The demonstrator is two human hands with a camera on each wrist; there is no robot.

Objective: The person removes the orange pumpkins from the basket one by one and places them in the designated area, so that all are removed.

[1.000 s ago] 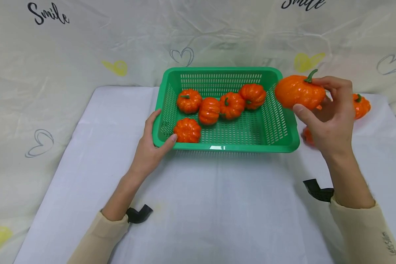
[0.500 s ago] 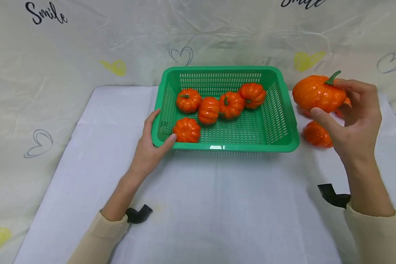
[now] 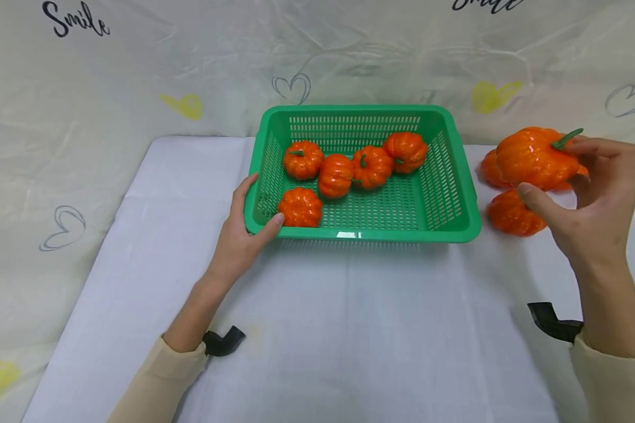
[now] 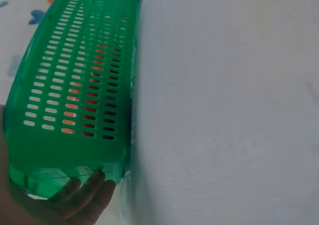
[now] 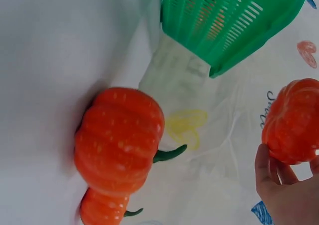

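Note:
My left hand (image 3: pixel 238 226) grips the near left corner of a green plastic basket (image 3: pixel 381 235), thumb over the rim and fingers along its side. Several small orange pumpkins (image 3: pixel 371 168) lie in the basket, mostly toward its left and back. Off to the right, my right hand (image 3: pixel 595 194) holds a glossy orange pumpkin (image 3: pixel 534 157) with a green stem, raised above the table. Its thumb is on the near underside and its fingers are by the stem. In the right wrist view the same pumpkin (image 5: pixel 294 123) sits at my fingertips, well apart from the basket.
Below and behind the held pumpkin, more pumpkins rest on the table right of the basket, one nearer pumpkin (image 3: pixel 514 214) showing most fully. A white cloth (image 3: pixel 317 329) covers the table. Behind it hangs a pale sheet (image 3: pixel 217 53) printed with hearts and lettering.
My right hand has moved right with the pumpkin, away from the basket's right rim, uncovering pumpkins on the table. The left hand and the basket have stayed in place.

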